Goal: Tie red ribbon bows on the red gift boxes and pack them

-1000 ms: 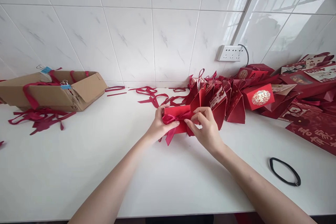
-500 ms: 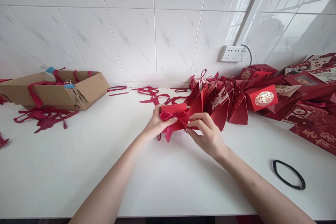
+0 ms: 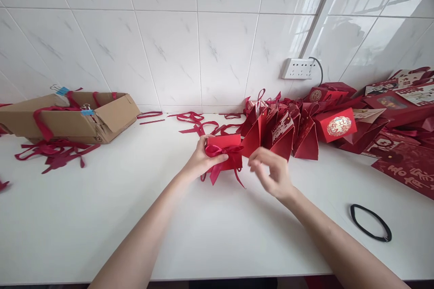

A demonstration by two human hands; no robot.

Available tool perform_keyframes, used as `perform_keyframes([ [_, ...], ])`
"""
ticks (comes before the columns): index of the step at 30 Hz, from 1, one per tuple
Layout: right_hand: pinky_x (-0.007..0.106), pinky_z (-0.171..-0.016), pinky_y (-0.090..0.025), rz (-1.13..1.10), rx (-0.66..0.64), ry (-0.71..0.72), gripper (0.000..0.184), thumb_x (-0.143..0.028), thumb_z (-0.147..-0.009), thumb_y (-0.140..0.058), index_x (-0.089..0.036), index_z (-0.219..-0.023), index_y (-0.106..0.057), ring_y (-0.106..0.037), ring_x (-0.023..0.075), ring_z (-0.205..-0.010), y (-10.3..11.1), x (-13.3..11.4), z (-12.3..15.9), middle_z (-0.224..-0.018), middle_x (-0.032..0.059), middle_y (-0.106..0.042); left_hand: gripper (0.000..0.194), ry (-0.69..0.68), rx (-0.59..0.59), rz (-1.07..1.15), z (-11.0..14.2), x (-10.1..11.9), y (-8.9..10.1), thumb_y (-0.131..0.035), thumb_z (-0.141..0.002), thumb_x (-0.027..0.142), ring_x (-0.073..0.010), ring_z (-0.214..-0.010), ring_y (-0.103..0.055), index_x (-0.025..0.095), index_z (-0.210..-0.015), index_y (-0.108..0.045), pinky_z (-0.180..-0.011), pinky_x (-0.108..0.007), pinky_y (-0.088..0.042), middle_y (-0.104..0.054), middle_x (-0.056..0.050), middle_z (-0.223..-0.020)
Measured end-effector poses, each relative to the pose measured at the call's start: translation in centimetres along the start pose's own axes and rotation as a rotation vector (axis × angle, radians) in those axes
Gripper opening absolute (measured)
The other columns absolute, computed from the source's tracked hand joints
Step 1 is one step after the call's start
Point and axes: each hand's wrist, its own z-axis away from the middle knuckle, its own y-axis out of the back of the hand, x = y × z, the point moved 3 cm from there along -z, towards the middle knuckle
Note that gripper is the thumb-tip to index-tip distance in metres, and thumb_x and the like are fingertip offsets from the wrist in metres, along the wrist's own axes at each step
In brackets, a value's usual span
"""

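My left hand (image 3: 205,158) is closed around the left side of a small red gift box (image 3: 232,140), with its thumb pressed on the front. A dark pink ribbon bow (image 3: 220,150) is tied across the box, and its tails hang down in front. Just to the right of the box, apart from it, my right hand (image 3: 271,172) is in the air. Its fingers are loosely bent and a little blurred, with a gap between thumb and forefinger and nothing held.
Several red gift bags (image 3: 283,133) stand behind my right hand, beside a pile of red boxes (image 3: 335,125). At the left is a cardboard box (image 3: 68,122) with ribbons (image 3: 56,153) around it. Loose ribbons (image 3: 190,117) lie by the wall, and a black band (image 3: 370,222) lies at the right.
My right hand has let go of the ribbon and moved right, away from the box. A ribbon tail now hangs free on the box's right side. My left hand keeps its hold.
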Motion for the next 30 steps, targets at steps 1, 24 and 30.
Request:
perform_keyframes([
  [1,0.03,-0.056,-0.047,-0.004,0.11,-0.083,0.023,-0.03,-0.091,-0.047,-0.022,-0.07,-0.05,-0.054,0.0148,-0.065,0.4,0.5,-0.1,-0.073,0.0039,-0.056,0.061,0.002,-0.042,0.021,0.1,0.0,-0.2,-0.079,-0.065,0.032,-0.0193,-0.095,-0.061,0.024,-0.111,-0.039,-0.079,-0.033,-0.049,-0.059,-0.003,-0.103],
  [24,0.05,-0.112,-0.029,-0.398,-0.319,-0.454,0.098,-0.032,-0.076,-0.068,-0.038,-0.149,-0.003,-0.022,0.0277,-0.142,-0.9,3.4,0.6,-0.158,0.0044,-0.009,0.08,-0.013,-0.271,0.117,0.4,-0.4,-1.1,-0.08,-0.065,0.033,-0.0198,-0.1,-0.056,0.028,-0.125,-0.027,-0.087,-0.037,-0.045,-0.049,-0.007,-0.12],
  [30,0.054,-0.109,-0.034,-0.182,-0.373,-0.297,0.117,-0.025,-0.067,-0.076,-0.034,-0.149,0.006,-0.027,0.031,-0.14,-1.1,4.2,0.5,-0.155,0.0103,-0.014,0.068,-0.025,-0.157,0.043,0.3,-0.5,-0.9,-0.078,-0.067,0.033,-0.0215,-0.104,-0.056,0.025,-0.12,-0.036,-0.09,-0.039,-0.046,-0.052,-0.007,-0.117],
])
